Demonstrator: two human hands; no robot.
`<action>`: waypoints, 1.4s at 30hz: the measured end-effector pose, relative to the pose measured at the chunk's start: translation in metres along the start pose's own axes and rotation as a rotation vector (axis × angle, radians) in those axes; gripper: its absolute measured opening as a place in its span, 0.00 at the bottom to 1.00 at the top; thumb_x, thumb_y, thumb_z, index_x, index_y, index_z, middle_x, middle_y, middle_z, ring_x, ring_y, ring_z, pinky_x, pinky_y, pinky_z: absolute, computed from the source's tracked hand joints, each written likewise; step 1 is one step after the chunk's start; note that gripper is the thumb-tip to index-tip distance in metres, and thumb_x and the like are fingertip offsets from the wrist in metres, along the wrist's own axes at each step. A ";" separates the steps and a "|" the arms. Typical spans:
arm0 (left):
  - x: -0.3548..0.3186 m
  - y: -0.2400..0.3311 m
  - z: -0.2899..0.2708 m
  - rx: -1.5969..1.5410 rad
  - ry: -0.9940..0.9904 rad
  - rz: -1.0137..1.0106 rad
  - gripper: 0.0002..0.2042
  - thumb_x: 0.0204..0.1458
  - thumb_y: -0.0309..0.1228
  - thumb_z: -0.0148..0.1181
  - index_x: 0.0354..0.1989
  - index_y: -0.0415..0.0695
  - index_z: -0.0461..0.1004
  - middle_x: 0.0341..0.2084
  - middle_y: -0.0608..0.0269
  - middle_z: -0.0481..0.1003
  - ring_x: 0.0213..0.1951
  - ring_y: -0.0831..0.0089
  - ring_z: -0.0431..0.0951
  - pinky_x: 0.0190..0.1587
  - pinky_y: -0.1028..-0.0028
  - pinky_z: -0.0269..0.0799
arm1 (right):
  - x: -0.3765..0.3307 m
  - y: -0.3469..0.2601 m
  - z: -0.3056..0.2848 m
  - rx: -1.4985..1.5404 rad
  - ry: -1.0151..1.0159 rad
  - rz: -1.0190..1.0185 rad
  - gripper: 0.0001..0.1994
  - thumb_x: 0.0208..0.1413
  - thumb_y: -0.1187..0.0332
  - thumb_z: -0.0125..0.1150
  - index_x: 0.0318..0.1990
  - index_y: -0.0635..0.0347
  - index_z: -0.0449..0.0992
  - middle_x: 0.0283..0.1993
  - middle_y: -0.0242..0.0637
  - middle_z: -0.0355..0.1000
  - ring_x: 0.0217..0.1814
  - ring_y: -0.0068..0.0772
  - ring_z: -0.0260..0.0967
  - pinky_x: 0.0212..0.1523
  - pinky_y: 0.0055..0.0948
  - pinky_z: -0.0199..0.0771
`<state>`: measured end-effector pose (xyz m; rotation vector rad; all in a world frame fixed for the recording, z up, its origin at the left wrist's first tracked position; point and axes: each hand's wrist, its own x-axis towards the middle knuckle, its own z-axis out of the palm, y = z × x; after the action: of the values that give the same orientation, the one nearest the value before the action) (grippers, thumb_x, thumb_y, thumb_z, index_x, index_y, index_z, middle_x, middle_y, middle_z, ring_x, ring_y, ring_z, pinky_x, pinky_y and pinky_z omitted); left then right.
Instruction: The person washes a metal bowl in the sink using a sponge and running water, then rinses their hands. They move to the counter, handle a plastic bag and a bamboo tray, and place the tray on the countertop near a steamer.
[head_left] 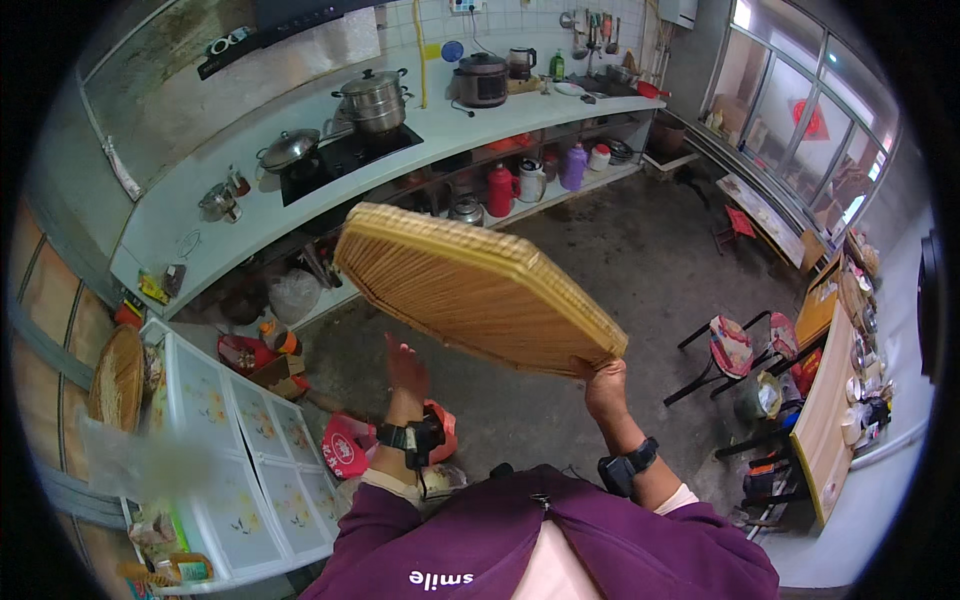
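A wide, many-sided woven straw tray (470, 285) with a thick plaited rim is held up in front of me, tilted, its ribbed face toward me. My right hand (605, 388) grips its lower right corner; some of those fingers are hidden behind the rim. Below the tray's left part is my left hand (406, 368), raised with its fingers stretched out and holding nothing. A small gap seems to separate that hand from the tray. Both wrists wear dark strapped devices.
Beyond the tray runs a long white counter (240, 165) with a steamer pot (373, 105), a lidded wok (290, 150) and a pressure cooker (482, 80). At left stands a white cabinet (245, 470). Stools (731, 346) and a wooden table (825, 420) are at right. A red bag (345, 445) lies beside my left forearm.
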<state>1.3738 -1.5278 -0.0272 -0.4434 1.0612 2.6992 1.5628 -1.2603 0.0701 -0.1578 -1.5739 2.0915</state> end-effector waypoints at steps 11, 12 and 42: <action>0.090 -0.020 0.072 0.233 -0.276 0.032 0.17 0.51 0.31 0.54 0.48 0.41 0.63 0.43 0.64 0.69 0.46 0.68 0.68 0.49 0.64 0.62 | 0.157 0.045 -0.049 0.350 0.116 0.301 0.13 0.49 0.77 0.58 0.43 0.63 0.69 0.41 0.36 0.71 0.41 0.30 0.69 0.43 0.29 0.70; 0.105 -0.025 0.080 0.233 -0.258 0.057 0.16 0.52 0.29 0.52 0.49 0.41 0.62 0.43 0.62 0.69 0.46 0.67 0.69 0.49 0.64 0.63 | 0.182 0.054 -0.054 0.363 0.116 0.330 0.13 0.48 0.77 0.58 0.44 0.63 0.69 0.40 0.36 0.71 0.41 0.30 0.69 0.43 0.29 0.71; 0.485 0.012 0.200 0.288 -0.084 -0.083 0.14 0.48 0.16 0.50 0.44 0.35 0.60 0.40 0.51 0.69 0.41 0.60 0.72 0.46 0.64 0.69 | 0.574 0.228 -0.023 0.499 0.309 0.672 0.16 0.51 0.77 0.51 0.48 0.74 0.64 0.46 0.52 0.67 0.46 0.46 0.68 0.48 0.42 0.70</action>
<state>0.8779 -1.3589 -0.0504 -0.3119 1.3471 2.4187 1.0024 -1.0193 -0.0285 -0.8787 -0.8369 2.7192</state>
